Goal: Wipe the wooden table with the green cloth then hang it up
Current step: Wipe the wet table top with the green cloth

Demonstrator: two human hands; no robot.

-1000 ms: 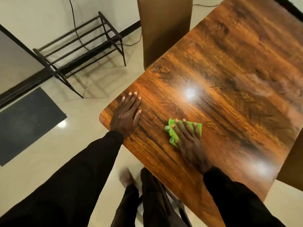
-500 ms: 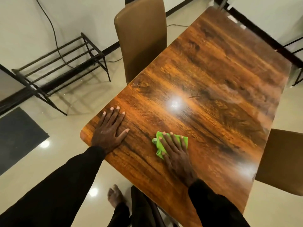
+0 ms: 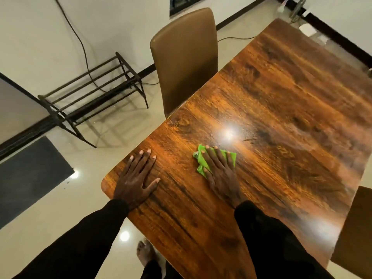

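Right hand (image 3: pixel 221 175): we see it laid flat on the green cloth (image 3: pixel 199 158), fingers straight and spread, pressing it down onto the wood; no finger curls round it.
Green cloth: folded small, lying on the wooden table (image 3: pixel 277 109) toward its near left end, mostly covered by the right hand; green shows past the fingertips and on the thumb side.
Left hand (image 3: pixel 134 182): open and flat on bare wood close to the table's rounded near corner, fingers straight, thumb out to the side, well apart from the cloth.
Sleeves (image 3: pixel 80 240): black, reaching down to both wrists.
Table surface: glossy, dark-grained; we note a bright glare (image 3: pixel 228 134) just beyond the cloth.
Chairs: one tan chair (image 3: pixel 185 57) stands against the table's left edge; part of another chair (image 3: pixel 356 238) shows at the right edge.
Floor (image 3: pixel 60 216): pale and shiny, with a dark metal rack (image 3: pixel 90 97) at the back, a dark mat (image 3: pixel 26 178) to the left, and a bare foot (image 3: pixel 145 253) beside the table's near edge.
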